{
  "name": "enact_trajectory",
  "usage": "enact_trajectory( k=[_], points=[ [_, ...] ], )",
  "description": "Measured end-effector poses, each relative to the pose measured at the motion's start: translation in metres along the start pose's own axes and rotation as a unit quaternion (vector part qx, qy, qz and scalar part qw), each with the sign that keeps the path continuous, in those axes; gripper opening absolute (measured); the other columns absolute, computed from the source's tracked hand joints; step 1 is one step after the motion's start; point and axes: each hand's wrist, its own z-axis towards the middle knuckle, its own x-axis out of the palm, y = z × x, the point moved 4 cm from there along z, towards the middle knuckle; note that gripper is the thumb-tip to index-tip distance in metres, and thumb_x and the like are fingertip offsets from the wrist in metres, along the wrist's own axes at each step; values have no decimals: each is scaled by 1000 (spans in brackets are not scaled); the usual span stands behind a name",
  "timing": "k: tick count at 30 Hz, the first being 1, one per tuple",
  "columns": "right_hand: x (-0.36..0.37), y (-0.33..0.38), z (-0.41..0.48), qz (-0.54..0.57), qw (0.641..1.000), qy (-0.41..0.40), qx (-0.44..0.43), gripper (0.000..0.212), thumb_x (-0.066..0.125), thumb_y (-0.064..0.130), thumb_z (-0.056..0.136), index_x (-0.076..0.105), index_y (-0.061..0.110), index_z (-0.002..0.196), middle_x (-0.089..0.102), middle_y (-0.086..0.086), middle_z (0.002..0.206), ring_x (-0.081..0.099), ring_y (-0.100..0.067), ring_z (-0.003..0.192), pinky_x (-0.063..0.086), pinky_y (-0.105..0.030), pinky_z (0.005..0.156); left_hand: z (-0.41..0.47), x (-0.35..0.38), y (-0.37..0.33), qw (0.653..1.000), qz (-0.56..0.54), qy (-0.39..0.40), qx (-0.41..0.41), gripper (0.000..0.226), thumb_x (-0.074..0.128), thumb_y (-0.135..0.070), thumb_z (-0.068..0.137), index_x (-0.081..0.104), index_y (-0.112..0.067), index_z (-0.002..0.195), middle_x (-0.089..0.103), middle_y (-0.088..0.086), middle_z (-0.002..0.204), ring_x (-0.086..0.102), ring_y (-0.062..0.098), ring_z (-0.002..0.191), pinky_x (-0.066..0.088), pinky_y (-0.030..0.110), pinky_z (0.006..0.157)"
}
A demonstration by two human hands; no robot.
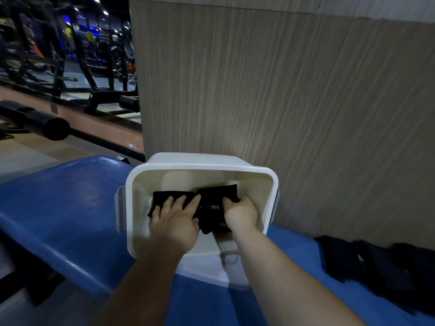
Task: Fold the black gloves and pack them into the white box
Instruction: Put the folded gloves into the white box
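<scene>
White box [131,208] sits on the blue bench [58,203] w/ its far side right up against the wood-grain wall [259,90], prob. so it can't slide back when pushed into. Two folded black gloves lie side by side on the box floor: left glove [162,196] toward the box's left wall, right glove [217,195] toward its right wall. Their inner edges touch or overlap, can't tell which. L hand [175,220] lies flat, fingers spread & straight, pressing the left glove down, likely to stop the fold springing open. R hand [240,214] has its fingers curled over the right glove's right edge, gripping it, prob. to square it up beside its neighbour. Room: the pair takes most of the floor's width. A bare strip shows along the box's far wall & a bit at the near wall, so further gloves prob. go on top. Walls are tall, so wrists need to lift up & out, not sideways. More black gloves [367,262] lie heaped at the bench's right end by the wall, well apart from the box, not yet packed. Too blurred to tell if they're folded. Bare bench btwn box & heap should give the R hand a straight reach.
</scene>
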Motion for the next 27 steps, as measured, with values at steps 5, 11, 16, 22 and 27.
enact_trajectory(
  k=[5, 11, 16, 22, 27],
  points=[
    [2, 6, 2, -106, 994, -4, -3, 38, 56, 34, 89, 58, 4, 112, 66, -13, 105, 64, -32, 95, 54, -39, 85, -1, 3, -2, 1000, 14, 1, 3, 55, 32, -38, 100, 8, -48, 148, 5, -6, 161, -5, 21, 147, -6, 44, 117],
    [-2, 19, -15, -256, 951, -40, -167, 54, 52, 42, 93, 36, 13, 135, 41, -11, 134, 45, -29, 122, 40, -37, 96, -2, 5, -4, 1000, 10, -8, 1, 54, 32, -39, 100, 9, -49, 148, 5, -4, 161, -7, 22, 147, -7, 45, 118],
    [2, 20, -27, -401, 856, -50, -324, 48, 41, 44, 96, 39, 24, 139, 34, -6, 145, 24, -27, 136, 25, -41, 109, -2, 6, -5, 1000, -3, -11, -6, 53, 32, -39, 100, 10, -49, 147, 5, -5, 161, -6, 22, 147, -8, 46, 117],
    [15, 13, -25, -448, 814, 62, -364, 47, 28, 40, 102, 31, 31, 147, 23, 7, 157, 3, -14, 147, -7, -40, 118, -4, 5, -3, 1000, -12, -21, -9, 59, 32, -36, 99, 4, -43, 150, 4, -7, 161, -6, 20, 147, -9, 45, 117],
    [17, 4, -10, -462, 812, 104, -340, 49, 20, 42, 103, 23, 30, 150, 17, 10, 159, 1, -12, 147, -3, -38, 119, -3, 4, 2, 999, -19, -32, -14, 57, 34, -36, 100, 9, -36, 151, 6, -11, 160, -4, 16, 147, -6, 44, 119]
  ],
)
